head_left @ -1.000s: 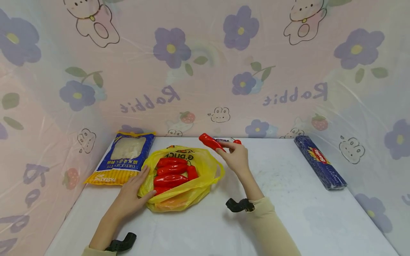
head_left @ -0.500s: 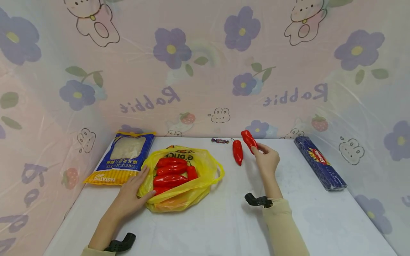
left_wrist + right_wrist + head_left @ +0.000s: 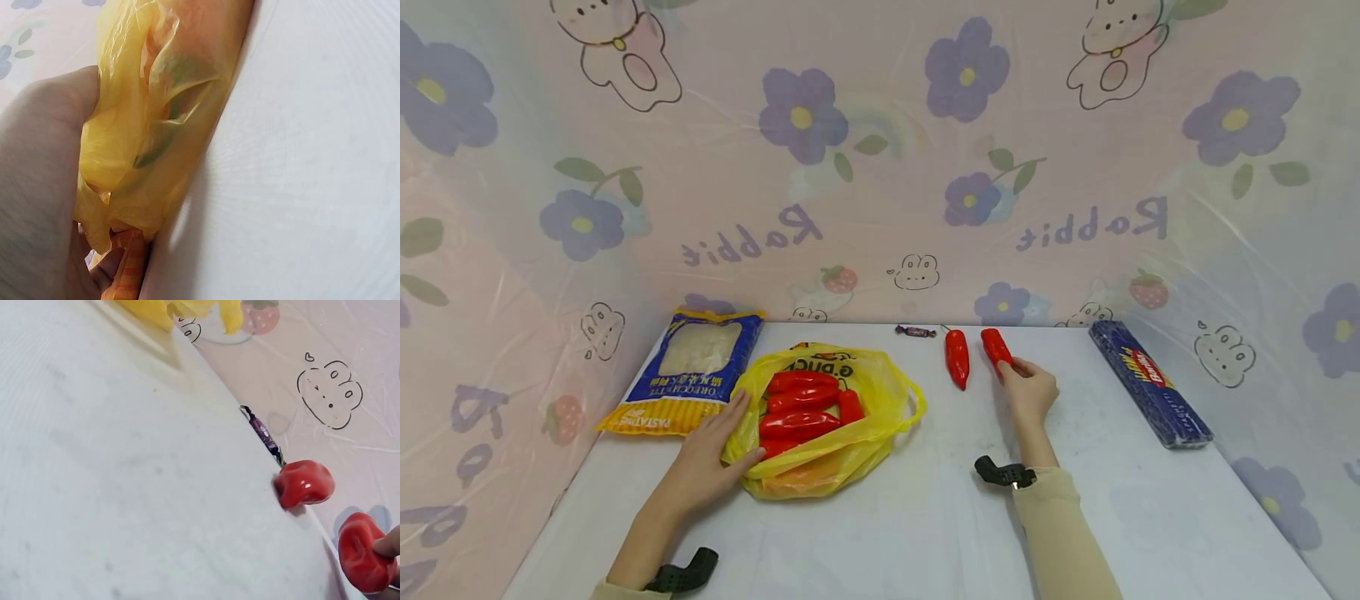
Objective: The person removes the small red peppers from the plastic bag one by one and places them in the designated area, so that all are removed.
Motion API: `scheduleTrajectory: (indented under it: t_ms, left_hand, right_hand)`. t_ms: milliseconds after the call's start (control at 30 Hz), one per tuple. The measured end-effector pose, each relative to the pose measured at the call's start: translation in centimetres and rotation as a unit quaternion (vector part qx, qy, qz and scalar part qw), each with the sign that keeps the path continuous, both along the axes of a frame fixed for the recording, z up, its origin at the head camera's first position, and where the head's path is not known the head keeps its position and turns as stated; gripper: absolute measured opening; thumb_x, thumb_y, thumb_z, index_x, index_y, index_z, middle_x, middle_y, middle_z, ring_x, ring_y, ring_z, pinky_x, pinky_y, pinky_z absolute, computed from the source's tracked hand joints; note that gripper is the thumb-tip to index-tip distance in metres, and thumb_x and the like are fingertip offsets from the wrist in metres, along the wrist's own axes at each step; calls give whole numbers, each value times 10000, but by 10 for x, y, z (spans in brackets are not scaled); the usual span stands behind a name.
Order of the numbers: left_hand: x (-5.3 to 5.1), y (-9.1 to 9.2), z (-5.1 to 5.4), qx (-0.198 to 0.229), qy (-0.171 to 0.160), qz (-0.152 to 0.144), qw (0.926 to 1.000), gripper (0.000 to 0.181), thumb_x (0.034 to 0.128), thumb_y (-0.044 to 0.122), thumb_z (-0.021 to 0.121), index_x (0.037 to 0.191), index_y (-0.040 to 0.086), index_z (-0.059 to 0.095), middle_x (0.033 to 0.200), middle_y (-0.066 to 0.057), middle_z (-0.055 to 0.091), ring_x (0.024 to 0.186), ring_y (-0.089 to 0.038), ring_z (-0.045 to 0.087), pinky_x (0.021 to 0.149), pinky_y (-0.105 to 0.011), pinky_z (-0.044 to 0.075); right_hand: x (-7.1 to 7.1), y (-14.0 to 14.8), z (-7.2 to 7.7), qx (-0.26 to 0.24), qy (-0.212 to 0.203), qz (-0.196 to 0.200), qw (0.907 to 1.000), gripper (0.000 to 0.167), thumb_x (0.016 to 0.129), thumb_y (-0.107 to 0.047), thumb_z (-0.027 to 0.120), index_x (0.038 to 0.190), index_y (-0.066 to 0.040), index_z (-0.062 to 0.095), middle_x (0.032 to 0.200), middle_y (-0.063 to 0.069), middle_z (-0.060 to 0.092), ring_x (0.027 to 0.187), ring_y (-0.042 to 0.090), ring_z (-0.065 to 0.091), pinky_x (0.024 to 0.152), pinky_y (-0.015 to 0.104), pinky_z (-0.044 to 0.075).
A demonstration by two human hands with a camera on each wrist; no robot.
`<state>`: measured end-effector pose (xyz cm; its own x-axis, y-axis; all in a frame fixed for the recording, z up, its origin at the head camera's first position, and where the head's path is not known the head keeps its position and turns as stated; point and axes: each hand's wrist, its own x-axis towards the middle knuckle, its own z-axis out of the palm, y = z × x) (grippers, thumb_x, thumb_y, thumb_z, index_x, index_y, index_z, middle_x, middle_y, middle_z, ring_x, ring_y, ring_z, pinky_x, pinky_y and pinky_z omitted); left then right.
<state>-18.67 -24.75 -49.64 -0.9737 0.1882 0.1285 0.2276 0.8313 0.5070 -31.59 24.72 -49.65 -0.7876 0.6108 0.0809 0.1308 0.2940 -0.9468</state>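
In the head view my right hand (image 3: 1032,392) pinches a red chili pepper (image 3: 996,346) by its near end, over the back of the table. Another red chili pepper (image 3: 957,358) lies just left of it, apart. The right wrist view shows the held pepper (image 3: 365,553) between thumb and fingers at the lower right. On the left, a yellow plastic bag (image 3: 880,442) lies with its mouth wide, and several red chili peppers (image 3: 801,425) are inside. My left hand (image 3: 711,450) rests along the bag's left side with fingers extended; the bag partly hides its thumb in the left wrist view.
A blue and yellow pasta packet (image 3: 692,367) lies at the back left, beside the bag. The small wrapped candy (image 3: 916,332) is near the back edge. At the right lies a long dark blue spaghetti packet (image 3: 1150,383). A patterned curtain (image 3: 880,167) rises behind the table.
My right hand has carried the pepper rightward from beside the bag, past the lying pepper, then lowered it toward the table. My left hand has stayed on the bag.
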Motion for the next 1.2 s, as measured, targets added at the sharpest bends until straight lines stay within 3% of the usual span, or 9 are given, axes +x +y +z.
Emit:
scheduleTrajectory:
  t_ms: [167, 433, 567, 700, 1200]
  left_hand:
    - [0, 0, -1, -31, -10, 11, 10000, 904, 1007, 627, 610, 1713, 213, 227, 1764, -111, 225, 1542, -547, 277, 1204, -783, 193]
    - [2, 0, -2, -22, -51, 16, 10000, 902, 1007, 603, 628, 1714, 221, 220, 1769, -101, 219, 1537, -549, 284, 1194, -792, 205]
    - [1, 0, -3, -42, -105, 24, 9999, 914, 1003, 617, 625, 1718, 234, 203, 1772, -95, 208, 1547, -540, 270, 1207, -782, 192]
    - [1, 0, -4, -36, -132, 34, 9999, 920, 999, 613, 634, 1718, 236, 201, 1771, -98, 209, 1554, -531, 263, 1216, -774, 181]
    - [0, 1, -1, -57, 11, 1, 10000, 906, 1004, 623, 617, 1711, 202, 236, 1760, -122, 236, 1544, -541, 279, 1206, -777, 203]
  right_hand:
    - [-1, -1, -9, 283, -72, -35, 9996, 384, 986, -239, 734, 1254, 35, 756, 1198, 261, 756, 1143, 375, 687, 925, 385, 574]
    - [-2, 0, -19, 976, 114, -21, 9952, 429, 996, -258, 704, 1281, 63, 712, 1161, 301, 735, 1127, 450, 638, 1043, 603, 455]
    - [-3, 1, -23, 1197, 152, 15, 9927, 452, 1011, -246, 687, 1364, 35, 666, 1227, 292, 690, 1182, 454, 585, 1081, 635, 425]
    - [-4, 2, -25, 1338, 164, 83, 9908, 437, 1011, -248, 701, 1353, 23, 682, 1253, 273, 680, 1204, 439, 587, 1103, 633, 426]
    - [-4, 3, -24, 1480, 222, 200, 9885, 395, 1013, -258, 700, 1295, 18, 723, 1168, 259, 733, 1145, 429, 634, 1069, 608, 459]
